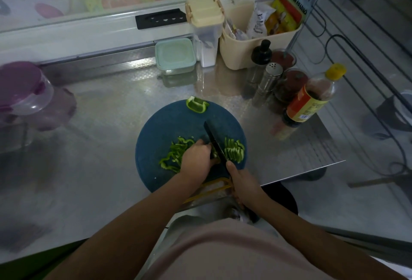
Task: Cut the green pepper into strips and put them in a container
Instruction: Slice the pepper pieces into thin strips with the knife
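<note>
My right hand (242, 185) grips the knife (213, 142); my left hand (196, 157) clamps the pepper (214, 155). I should tuck fingertips and slice thin.

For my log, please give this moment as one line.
right hand grips knife | left hand holds pepper | strips on board | one piece uncut

A home kitchen: steel counter (107, 110), seasoning bottles (307, 103), round cutting board (156, 137).

strips (234, 151) right of knife (214, 143), on board (156, 132)
</note>
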Action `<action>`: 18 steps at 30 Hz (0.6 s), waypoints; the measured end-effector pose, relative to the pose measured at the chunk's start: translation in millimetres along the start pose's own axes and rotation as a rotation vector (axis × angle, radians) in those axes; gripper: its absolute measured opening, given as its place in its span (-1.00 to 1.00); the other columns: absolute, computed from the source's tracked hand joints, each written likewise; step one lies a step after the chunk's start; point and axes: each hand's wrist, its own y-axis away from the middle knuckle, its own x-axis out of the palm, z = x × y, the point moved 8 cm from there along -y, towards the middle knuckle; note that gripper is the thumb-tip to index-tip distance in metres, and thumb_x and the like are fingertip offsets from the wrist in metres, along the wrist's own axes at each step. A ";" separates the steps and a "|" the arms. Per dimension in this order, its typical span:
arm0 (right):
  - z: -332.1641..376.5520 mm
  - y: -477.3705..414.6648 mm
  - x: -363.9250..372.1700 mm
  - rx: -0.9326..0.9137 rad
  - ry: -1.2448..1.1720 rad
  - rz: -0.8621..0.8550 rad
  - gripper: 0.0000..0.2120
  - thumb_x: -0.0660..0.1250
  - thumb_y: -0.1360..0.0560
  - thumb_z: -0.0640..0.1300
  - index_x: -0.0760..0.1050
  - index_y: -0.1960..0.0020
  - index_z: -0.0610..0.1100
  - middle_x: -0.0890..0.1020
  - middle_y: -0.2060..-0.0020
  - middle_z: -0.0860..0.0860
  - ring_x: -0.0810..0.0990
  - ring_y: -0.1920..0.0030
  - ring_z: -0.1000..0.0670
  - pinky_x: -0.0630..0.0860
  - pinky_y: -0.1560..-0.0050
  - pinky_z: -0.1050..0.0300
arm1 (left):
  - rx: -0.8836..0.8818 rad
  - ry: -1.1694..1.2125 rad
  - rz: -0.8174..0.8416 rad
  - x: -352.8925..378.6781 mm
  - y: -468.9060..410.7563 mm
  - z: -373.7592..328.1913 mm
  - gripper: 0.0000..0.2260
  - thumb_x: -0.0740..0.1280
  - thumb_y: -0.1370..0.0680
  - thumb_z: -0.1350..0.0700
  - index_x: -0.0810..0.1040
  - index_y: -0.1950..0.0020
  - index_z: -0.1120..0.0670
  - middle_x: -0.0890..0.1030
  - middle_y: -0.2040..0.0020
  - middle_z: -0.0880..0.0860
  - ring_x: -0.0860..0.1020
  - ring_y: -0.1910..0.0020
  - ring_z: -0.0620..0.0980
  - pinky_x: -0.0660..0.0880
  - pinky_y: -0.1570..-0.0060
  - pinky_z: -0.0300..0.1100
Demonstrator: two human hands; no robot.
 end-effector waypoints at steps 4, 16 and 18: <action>5.5 0.8 4.9 -0.008 -0.016 0.003 -0.39 -0.06 -0.56 0.20 0.38 0.27 -0.31 0.42 0.40 -0.22 0.48 0.30 -0.14 0.43 0.18 -0.01 | -0.007 -0.007 0.010 1.1 -2.3 0.9 -0.64 0.32 -0.52 -0.06 0.52 -0.24 0.10 0.49 -0.20 0.11 0.51 -0.14 0.09 0.47 -0.10 -0.08; 1.2 -17.3 6.4 0.060 -0.313 -0.054 -0.44 0.01 -0.61 0.14 0.18 0.49 -0.10 0.25 0.60 0.02 0.22 0.57 0.05 0.15 0.52 0.25 | 0.005 -0.119 0.042 0.8 0.2 0.4 -0.55 0.27 -0.54 -0.09 0.41 -0.35 0.11 0.46 -0.22 0.13 0.47 -0.19 0.10 0.43 -0.07 -0.09; -2.9 -11.7 3.4 0.089 -0.376 -0.031 -0.45 0.03 -0.62 0.11 0.16 0.49 -0.10 0.20 0.65 0.05 0.17 0.63 0.09 0.10 0.60 0.32 | 0.011 -0.144 0.045 1.1 0.3 0.0 -0.54 0.27 -0.54 -0.10 0.40 -0.35 0.12 0.47 -0.21 0.14 0.47 -0.18 0.10 0.43 -0.06 -0.09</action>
